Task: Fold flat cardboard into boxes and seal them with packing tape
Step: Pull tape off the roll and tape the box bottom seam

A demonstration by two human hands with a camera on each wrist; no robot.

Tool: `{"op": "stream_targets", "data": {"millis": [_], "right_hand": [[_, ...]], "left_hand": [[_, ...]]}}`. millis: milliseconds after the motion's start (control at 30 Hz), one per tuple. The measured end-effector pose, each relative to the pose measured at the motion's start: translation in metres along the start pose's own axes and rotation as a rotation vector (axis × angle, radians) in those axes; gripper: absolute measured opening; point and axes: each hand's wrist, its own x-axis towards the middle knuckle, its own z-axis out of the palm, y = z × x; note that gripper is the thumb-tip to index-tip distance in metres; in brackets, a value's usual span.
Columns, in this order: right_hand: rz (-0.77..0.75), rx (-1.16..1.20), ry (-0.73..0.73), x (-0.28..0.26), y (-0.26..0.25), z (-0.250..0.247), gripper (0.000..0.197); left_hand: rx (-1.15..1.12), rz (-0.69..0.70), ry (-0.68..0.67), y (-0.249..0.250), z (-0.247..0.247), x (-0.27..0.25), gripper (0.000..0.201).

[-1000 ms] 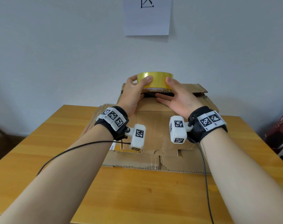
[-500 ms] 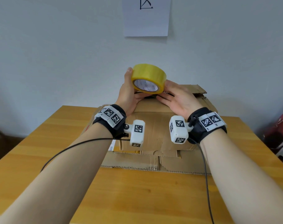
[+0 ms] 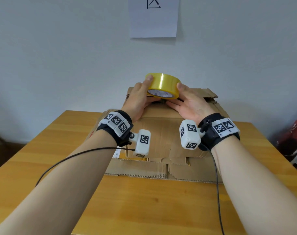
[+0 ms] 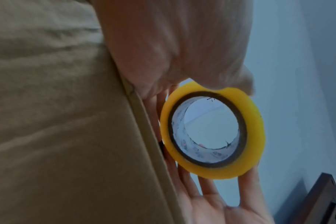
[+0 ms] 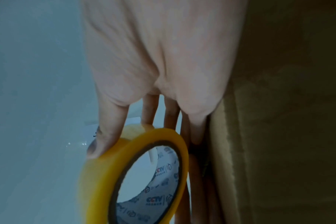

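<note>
A yellow roll of packing tape [image 3: 162, 85] hangs just above the far top edge of an upright cardboard box [image 3: 163, 131]. My left hand [image 3: 140, 99] grips its left side, thumb over the top rim. Opposite it, my right hand [image 3: 191, 104] pinches the right side, with the thumb on the outer band and the fingers straight underneath. The left wrist view looks through the roll's hollow core [image 4: 211, 130] beside the box wall [image 4: 58, 121]. In the right wrist view my thumb [image 5: 105, 136] presses on the roll [image 5: 98, 181]. No free tape end shows.
The box stands on flat cardboard sheets [image 3: 161, 169] on a wooden table [image 3: 144, 209] close to a white wall. A paper sheet [image 3: 152, 19] hangs on that wall. A red bag [image 3: 295, 133] sits off the table's right edge. Wrist cables trail across the table.
The roll lay flat a second ago, was tipped up by the left hand to show its core, and now lies flatter again. My right thumb has come onto its side.
</note>
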Motion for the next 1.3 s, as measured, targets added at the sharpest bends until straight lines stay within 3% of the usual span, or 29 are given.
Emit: {"op": "stream_targets", "data": {"millis": [100, 267, 600, 1300], "right_hand": [[-0.047, 0.037, 0.025, 0.0, 0.002, 0.0, 0.061], [-0.073, 0.086, 0.093, -0.002, 0.002, 0.001, 0.023], [-0.126, -0.005, 0.154, 0.0, 0.007, 0.007, 0.018], [-0.08, -0.059, 0.189, -0.002, 0.006, 0.01, 0.007]], "left_hand": [[0.106, 0.022, -0.035, -0.003, -0.001, -0.002, 0.095], [0.108, 0.06, 0.047, -0.003, -0.002, -0.002, 0.097], [0.089, 0.085, 0.12, -0.005, -0.003, -0.003, 0.092], [0.148, 0.135, 0.175, -0.01, -0.002, -0.005, 0.09]]}}
